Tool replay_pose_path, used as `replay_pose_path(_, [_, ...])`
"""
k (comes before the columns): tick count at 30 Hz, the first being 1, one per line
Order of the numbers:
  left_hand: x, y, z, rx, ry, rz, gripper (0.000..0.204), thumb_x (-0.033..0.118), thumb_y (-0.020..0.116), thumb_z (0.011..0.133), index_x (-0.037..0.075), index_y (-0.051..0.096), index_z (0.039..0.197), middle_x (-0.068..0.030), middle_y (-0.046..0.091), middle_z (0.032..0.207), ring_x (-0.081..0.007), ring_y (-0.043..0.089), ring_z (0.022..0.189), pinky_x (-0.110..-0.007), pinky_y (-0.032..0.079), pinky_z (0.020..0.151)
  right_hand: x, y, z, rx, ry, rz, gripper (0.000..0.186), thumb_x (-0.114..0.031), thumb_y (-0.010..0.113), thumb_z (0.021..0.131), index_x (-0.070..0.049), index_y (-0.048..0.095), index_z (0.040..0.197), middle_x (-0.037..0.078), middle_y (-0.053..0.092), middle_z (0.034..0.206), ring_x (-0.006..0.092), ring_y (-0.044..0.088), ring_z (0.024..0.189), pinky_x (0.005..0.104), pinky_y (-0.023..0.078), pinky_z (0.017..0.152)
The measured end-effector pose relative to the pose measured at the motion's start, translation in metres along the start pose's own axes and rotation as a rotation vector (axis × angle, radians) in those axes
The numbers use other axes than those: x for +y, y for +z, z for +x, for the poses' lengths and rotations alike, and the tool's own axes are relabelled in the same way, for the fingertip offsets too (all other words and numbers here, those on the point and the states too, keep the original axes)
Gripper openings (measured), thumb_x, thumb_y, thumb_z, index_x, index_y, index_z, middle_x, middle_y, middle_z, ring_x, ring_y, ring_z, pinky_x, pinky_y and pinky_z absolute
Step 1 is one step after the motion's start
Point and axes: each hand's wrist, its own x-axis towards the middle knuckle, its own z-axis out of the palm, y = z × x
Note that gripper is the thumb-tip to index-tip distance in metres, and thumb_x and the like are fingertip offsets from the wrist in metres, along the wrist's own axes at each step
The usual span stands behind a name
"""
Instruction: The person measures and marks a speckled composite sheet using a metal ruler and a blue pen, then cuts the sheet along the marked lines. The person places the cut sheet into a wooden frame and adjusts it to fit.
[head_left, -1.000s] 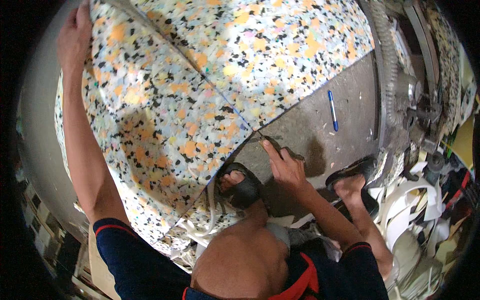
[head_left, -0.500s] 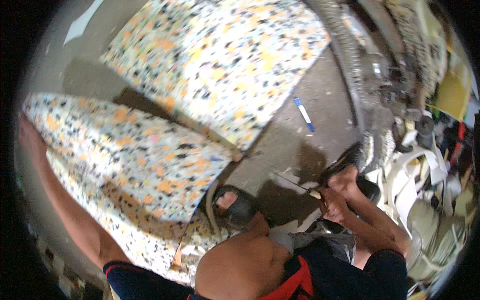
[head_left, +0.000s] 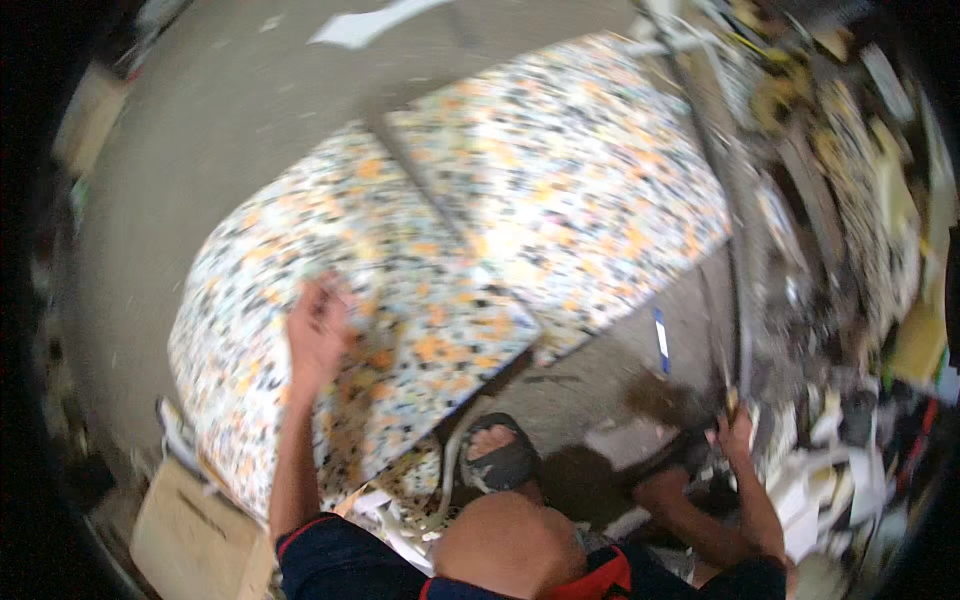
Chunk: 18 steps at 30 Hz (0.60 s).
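Two sheets of speckled foam, white with orange and black flecks, lie in front of me. Over the near-left foam sheet (head_left: 250, 270) is my left hand (head_left: 320, 330), its fingers smeared by motion. Whether it touches the foam I cannot tell. The far-right foam sheet (head_left: 610, 170) meets the near one along a dark seam. At the right, my right hand (head_left: 735, 430) is closed round the short handle of a thin-bladed knife (head_left: 732, 400). The blurred blade points away from me, beside a long metal bar (head_left: 743, 320).
A blue and white marker pen (head_left: 661, 340) lies on the floor right of the foam. White offcuts (head_left: 830, 470) and other scrap crowd the right side. A tan board (head_left: 195, 530) stands at the lower left. A white strip (head_left: 375, 22) lies at the far edge.
My left hand has come in from the foam's far-left edge to above its middle. My right hand has moved outward to the right, its knife turning from leftward to pointing away. The view has shifted.
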Motion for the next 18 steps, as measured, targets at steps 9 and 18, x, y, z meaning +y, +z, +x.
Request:
replay_pose_path(9, [-0.013, -0.054, -0.363, 0.575, -0.922, -0.777, 0.044, 0.046, 0.061, 0.102, 0.006, 0.059, 0.085, -0.0037, 0.058, 0.076, -0.0206, 0.066, 0.069, -0.043, 0.057, 0.066, -0.319, -0.039, 0.07, -0.084, -0.502, 0.333, 0.032, -0.017, 0.068, 0.095, 0.002, 0.065, 0.12, 0.018, 0.069, 0.105, 0.029, 0.069, 0.091, 0.0404, 0.055, 0.082])
replay_pose_path(18, [-0.079, -0.09, -0.453, 1.043, -0.505, -1.619, 0.081, 0.061, 0.066, 0.092, 0.008, 0.042, 0.149, -0.0125, 0.052, 0.146, -0.0334, 0.049, 0.135, -0.057, 0.034, 0.115, -0.472, -0.022, -0.03, -0.676, -0.386, 0.53, 0.075, -0.033, 0.079, 0.089, 0.003, 0.045, 0.146, 0.022, 0.06, 0.134, 0.0293, 0.06, 0.12, 0.0383, 0.05, 0.096])
